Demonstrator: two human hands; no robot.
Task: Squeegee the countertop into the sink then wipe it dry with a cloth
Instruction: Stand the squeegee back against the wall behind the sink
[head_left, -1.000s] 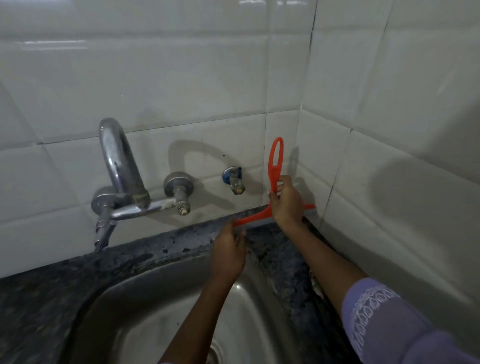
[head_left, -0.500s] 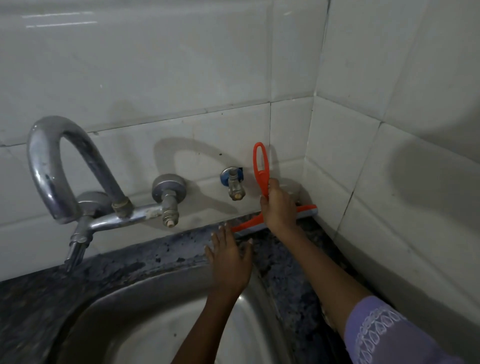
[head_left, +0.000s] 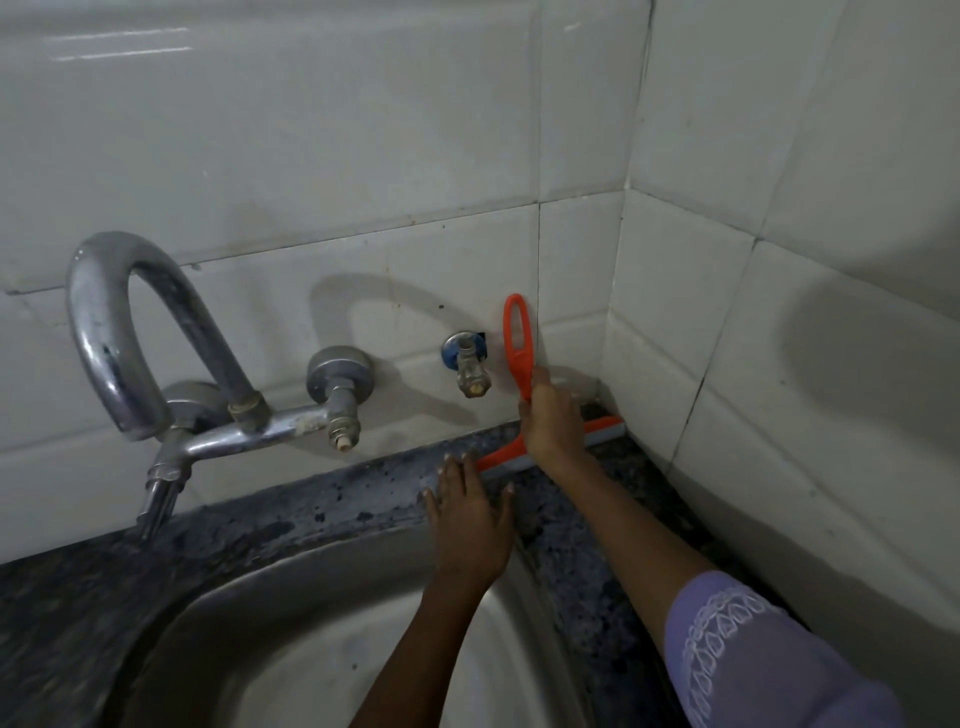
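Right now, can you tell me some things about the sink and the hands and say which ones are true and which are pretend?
1. The right hand grips the orange squeegee by its handle. True.
2. The squeegee blade lies inside the sink. False: it sits on the dark countertop in the corner, against the wall.
3. The left hand lies flat with straight fingers at the sink's edge. True.
4. The left hand holds a cloth. False: it holds nothing, and no cloth is in view.
5. Water is running from the tap. False: no stream shows below the spout.
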